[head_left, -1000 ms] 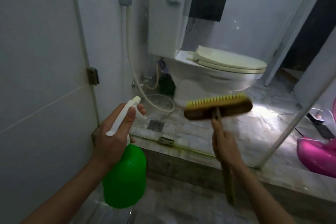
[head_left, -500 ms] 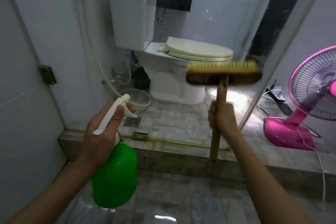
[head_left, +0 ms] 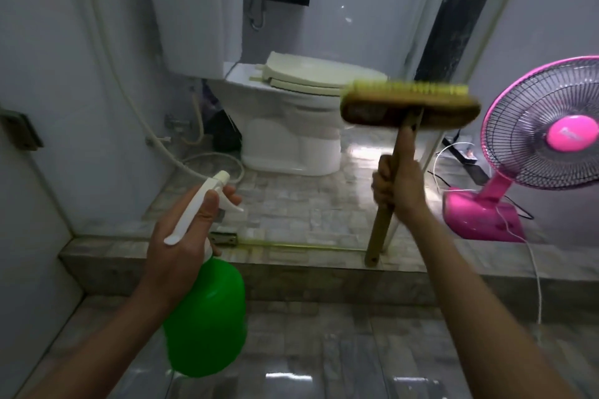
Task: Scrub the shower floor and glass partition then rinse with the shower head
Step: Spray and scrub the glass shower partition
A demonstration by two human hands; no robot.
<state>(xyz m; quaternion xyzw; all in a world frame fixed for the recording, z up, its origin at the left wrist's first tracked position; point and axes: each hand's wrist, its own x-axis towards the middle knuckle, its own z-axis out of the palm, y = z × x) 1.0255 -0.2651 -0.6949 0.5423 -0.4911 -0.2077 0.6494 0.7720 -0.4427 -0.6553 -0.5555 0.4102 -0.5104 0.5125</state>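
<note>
Still clenched in the right grip (head_left: 397,185), the brush (head_left: 410,107) has edged rightward; left grip (head_left: 181,236) clasps the spray bottle (head_left: 207,317).

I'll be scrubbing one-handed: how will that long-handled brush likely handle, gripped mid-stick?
Probably top-heavy: the wide brush head sits above the right hand. The wooden handle looks rigid, so it should barely flex. Being round, it might twist if wet.

Left hand (head_left: 181,236) gripping green spray bottle (head_left: 207,317), right hand (head_left: 397,191) gripping brush (head_left: 408,107) (blurred)
</note>
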